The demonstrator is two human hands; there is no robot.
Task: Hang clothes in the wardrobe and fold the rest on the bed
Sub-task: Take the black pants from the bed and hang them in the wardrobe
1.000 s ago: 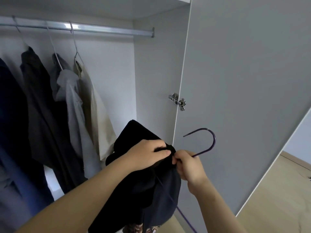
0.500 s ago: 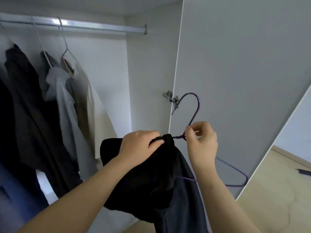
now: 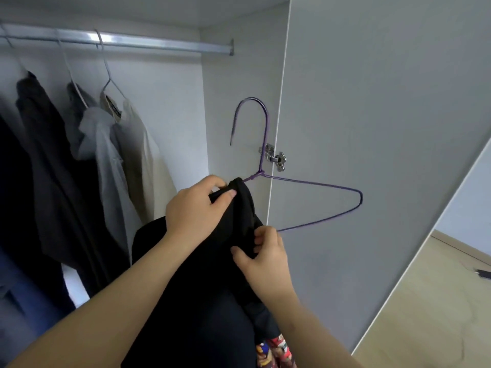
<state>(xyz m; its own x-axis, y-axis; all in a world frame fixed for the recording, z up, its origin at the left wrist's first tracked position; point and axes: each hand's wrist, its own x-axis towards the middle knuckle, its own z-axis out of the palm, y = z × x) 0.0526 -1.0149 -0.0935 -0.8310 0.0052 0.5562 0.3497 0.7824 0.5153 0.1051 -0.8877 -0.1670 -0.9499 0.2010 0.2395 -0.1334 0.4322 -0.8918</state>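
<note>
A black garment [image 3: 204, 282] hangs between my hands in front of the open wardrobe. A purple wire hanger [image 3: 313, 185] stands upright, its left shoulder inside the garment, its right shoulder and hook bare. My left hand [image 3: 196, 211] grips the garment's top edge just left of the hanger's neck. My right hand [image 3: 263, 256] pinches a fold of the black cloth lower down, under the hanger's bottom wire. The metal rail [image 3: 159, 46] runs across the top of the wardrobe.
Dark, grey and beige clothes [image 3: 111, 155] hang on wire hangers at the rail's left part. The grey wardrobe door [image 3: 385, 128] stands open on the right, with a metal hinge [image 3: 276, 158]. Wooden floor [image 3: 438, 301] lies at lower right, a small dark object [image 3: 482, 273] on it.
The hanger has turned upright and risen. My right hand has let go of the hanger's neck and dropped to pinch the black cloth. My left hand keeps its grip.
</note>
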